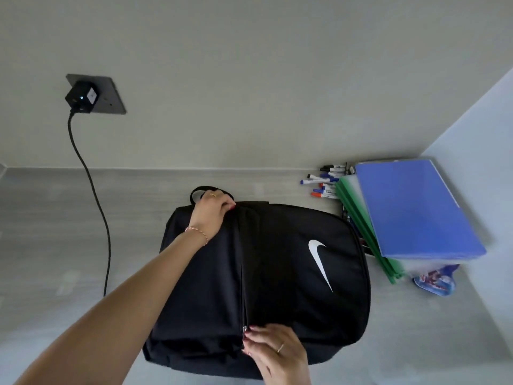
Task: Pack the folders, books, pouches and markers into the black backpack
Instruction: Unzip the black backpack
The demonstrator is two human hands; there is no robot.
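A black backpack (291,273) with a white swoosh lies flat on the grey table, its zip line running down the middle. My left hand (212,211) grips the fabric at the top of the bag, beside the carry handle. At the near end of the zip, my right hand (273,350) pinches the zipper pull. To the right lies a blue folder (413,209) on top of green folders (361,218). Several markers (323,182) lie behind them. A blue printed pouch (435,279) pokes out from under the stack.
A black plug (82,96) sits in a wall socket at the back left, and its cable (94,195) hangs down to the table left of the bag. A wall (485,112) rises close on the right behind the folders.
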